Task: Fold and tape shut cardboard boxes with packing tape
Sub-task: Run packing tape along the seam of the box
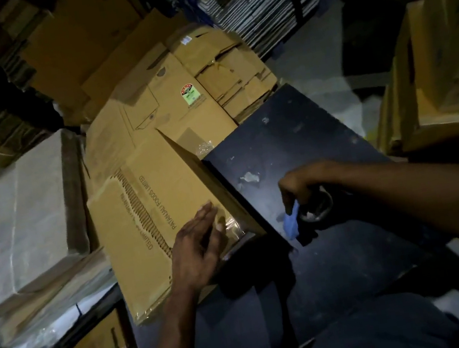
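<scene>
The scene is dimly lit throughout, and the corners are darkened almost to black by heavy vignetting. The strongest light is received by the stacked flat cardboard (pixel 181 103) at centre, while the dark table (pixel 292 139) is rendered nearly featureless apart from pale scuffs. A deep shadow is cast on the table beneath the left hand (pixel 195 251). A weak sheen is caught on the clear tape by the fingertips. Straight edges are bowed by wide-angle distortion toward the borders. Motion blur is seen on the wrapped bundle (pixel 20 225) at left, and fine detail is softened by noise.
</scene>
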### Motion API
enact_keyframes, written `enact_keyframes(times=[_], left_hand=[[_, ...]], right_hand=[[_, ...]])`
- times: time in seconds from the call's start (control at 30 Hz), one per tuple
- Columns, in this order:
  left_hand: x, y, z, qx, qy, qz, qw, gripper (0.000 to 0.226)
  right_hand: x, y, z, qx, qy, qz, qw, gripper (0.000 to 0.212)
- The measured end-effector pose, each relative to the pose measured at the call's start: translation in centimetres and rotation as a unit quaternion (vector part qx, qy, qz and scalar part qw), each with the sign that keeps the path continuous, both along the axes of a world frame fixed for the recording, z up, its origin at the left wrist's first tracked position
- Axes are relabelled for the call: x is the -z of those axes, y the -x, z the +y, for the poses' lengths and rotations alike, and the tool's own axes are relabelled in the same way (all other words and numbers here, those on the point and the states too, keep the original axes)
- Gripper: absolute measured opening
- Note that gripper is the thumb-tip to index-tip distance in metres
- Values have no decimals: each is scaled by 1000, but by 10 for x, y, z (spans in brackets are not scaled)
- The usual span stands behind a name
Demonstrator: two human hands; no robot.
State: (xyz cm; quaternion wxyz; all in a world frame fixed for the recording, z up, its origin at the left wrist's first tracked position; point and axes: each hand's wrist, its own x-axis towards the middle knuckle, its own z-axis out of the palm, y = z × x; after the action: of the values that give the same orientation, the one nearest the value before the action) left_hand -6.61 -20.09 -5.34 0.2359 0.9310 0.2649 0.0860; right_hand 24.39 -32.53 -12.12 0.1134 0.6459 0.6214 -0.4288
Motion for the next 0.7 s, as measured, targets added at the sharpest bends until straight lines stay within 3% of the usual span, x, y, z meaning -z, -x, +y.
enact_keyframes(times=[0.2,0.43,0.5,0.57,0.63,0.7], left_hand=[[8,-13,19,-8,-61,44,997,46],[12,-25,25,-3,-88,63,994,48],[10,-34,25,-9,-83,60,995,49],[10,-42,27,-8,-78,57,995,48],[9,-50,30,-19,-70,54,996,46],[8,-53,32,-32,-60,58,996,46]], right_hand=[[90,-20,-15,148,-63,70,985,51],[73,9,-44,216,-171,-13,961,58],[71,19,-50,219,-217,0,951,64],[60,31,-54,290,-295,123,902,69],[42,47,-56,376,-340,284,814,75],[22,65,-54,385,-351,379,765,85]])
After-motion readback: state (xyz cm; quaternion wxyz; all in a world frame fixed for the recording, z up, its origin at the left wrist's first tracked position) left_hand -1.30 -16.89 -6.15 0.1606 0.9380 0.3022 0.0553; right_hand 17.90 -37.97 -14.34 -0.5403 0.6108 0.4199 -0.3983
